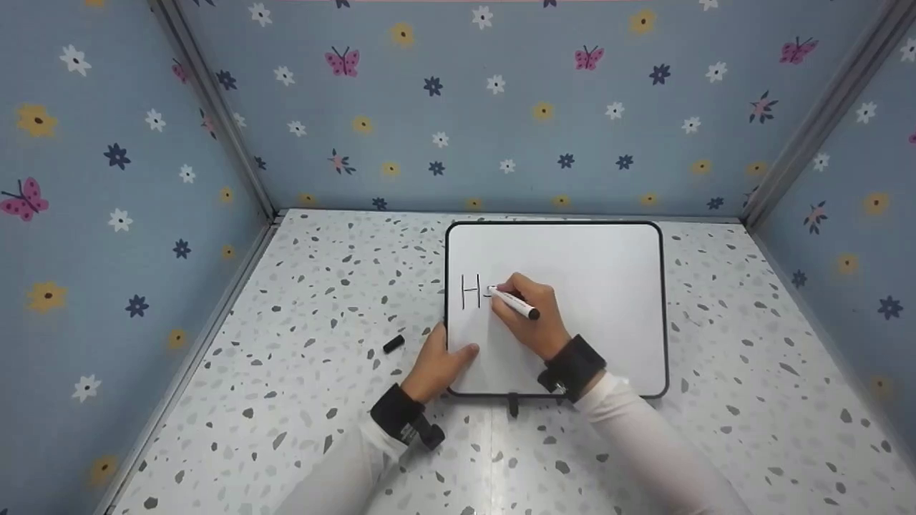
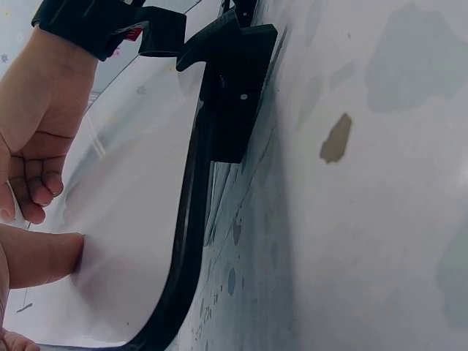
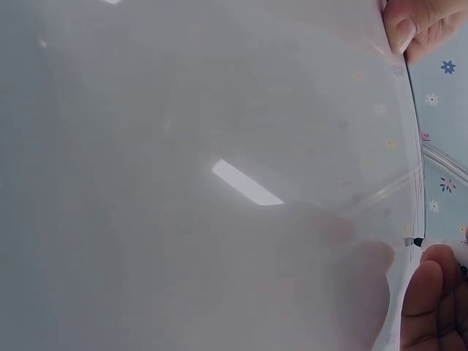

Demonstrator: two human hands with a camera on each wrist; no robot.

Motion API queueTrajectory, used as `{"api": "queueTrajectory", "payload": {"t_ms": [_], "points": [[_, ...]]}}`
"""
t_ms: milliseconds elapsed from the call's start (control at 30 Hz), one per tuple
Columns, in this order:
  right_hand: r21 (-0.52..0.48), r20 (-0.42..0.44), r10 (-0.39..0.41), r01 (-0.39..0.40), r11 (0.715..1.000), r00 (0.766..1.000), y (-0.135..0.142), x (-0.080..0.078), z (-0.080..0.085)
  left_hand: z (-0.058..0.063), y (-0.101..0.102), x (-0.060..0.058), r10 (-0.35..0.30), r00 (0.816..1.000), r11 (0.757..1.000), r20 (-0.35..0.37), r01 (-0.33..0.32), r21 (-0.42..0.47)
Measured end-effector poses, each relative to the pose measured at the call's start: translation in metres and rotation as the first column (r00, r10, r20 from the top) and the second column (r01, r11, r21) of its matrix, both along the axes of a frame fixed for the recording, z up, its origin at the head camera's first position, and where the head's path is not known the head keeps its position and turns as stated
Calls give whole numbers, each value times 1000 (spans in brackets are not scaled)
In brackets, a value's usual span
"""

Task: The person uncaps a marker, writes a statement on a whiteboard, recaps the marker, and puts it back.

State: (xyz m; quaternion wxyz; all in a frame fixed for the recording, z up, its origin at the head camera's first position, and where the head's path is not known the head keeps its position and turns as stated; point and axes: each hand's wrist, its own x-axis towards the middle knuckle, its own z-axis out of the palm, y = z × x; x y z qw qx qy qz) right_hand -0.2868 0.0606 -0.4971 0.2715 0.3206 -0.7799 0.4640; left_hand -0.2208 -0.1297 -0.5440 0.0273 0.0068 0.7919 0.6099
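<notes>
A whiteboard (image 1: 608, 286) with a black frame stands tilted on the speckled table. My right hand (image 1: 535, 315) pinches a white marker (image 1: 517, 303) with a black end, its tip at the board's surface. Just left of the tip is a black letter H (image 1: 470, 291), with a small curved stroke beginning beside it. My left hand (image 1: 433, 363) grips the board's lower left edge, thumb on the front face; the right wrist view shows its fingers wrapping behind the edge. In that view the marker's dark tip (image 3: 417, 241) meets the board.
A black marker cap (image 1: 393, 344) lies on the table (image 1: 308, 286) left of the board. Black feet (image 1: 513, 405) stick out below the board's bottom edge. Blue patterned panels (image 1: 465, 107) wall in the back and both sides.
</notes>
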Motion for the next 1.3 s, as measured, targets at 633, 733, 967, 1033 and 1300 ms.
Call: {"api": "queueTrajectory", "payload": {"t_ms": [633, 733, 967, 1033, 1300], "points": [[27, 27, 19, -19, 999, 999, -2, 10, -6, -1, 0, 0, 3, 1000, 1000, -10, -3, 1], [37, 20, 16, -16, 999, 1000, -2, 11, -8, -1, -1, 0, -9, 1000, 1000, -21, 9, 1], [60, 1, 7, -7, 998, 1000, 2, 14, -11, 0, -1, -1, -15, 1000, 1000, -7, 15, 4], [59, -1, 6, -6, 998, 1000, 4, 14, -11, 0, -1, -1, -11, 1000, 1000, -5, 11, -3], [57, 10, -11, 11, 998, 1000, 12, 15, -9, -2, 0, -2, 0, 1000, 1000, 11, 0, -11]]}}
